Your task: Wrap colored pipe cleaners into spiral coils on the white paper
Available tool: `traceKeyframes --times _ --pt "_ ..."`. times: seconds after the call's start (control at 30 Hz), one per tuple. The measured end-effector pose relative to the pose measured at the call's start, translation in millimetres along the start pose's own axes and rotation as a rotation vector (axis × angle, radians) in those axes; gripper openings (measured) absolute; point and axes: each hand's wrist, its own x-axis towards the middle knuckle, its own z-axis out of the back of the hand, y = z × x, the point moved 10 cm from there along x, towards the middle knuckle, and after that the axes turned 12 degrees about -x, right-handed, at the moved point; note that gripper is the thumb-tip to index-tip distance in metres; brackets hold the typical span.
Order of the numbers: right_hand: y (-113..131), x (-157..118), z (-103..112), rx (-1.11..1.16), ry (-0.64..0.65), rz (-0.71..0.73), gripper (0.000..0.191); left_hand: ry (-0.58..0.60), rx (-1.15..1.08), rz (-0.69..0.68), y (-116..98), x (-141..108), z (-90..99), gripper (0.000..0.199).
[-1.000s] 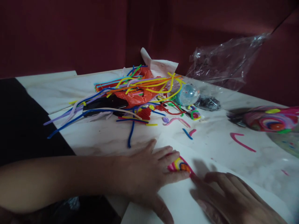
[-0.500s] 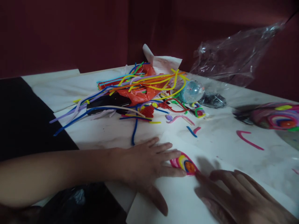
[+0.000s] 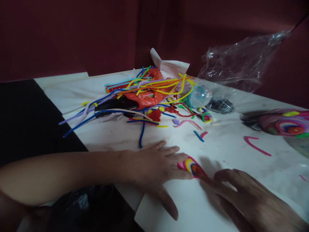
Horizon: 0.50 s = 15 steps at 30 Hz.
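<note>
The right hand has slid closer against the coiled piece.

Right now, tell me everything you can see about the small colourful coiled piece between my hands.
The coiled piece is a small flat teardrop of fuzzy stems wound in nested bands: pink outside, then yellow and blue, with an orange-red centre. It lies flat on the white sheet. The left hand rests flat with its fingers against the piece's near-left edge; the right hand touches its lower right tip with a fingertip.

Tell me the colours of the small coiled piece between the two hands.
Pink, yellow, blue and orange rings on the coiled piece, head view.
</note>
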Motion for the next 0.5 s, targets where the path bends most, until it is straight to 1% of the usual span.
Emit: traceKeyframes --times 0.1,0.23,0.37,0.5 --pt "5 8 -4 -0.001 0.038 0.023 0.037 -0.012 0.006 -0.011 0 0 0.1 0.08" --pt "9 15 -4 0.03 0.032 0.051 0.037 -0.028 0.009 -0.027 -1 0 0.6 0.079" --pt "5 18 -6 0.026 0.062 0.032 0.037 -0.031 0.006 -0.031 -1 0 0.9 0.079" --pt "4 19 -9 0.081 0.107 0.036 0.034 -0.025 -0.006 -0.035 -1 -1 0.4 0.08"
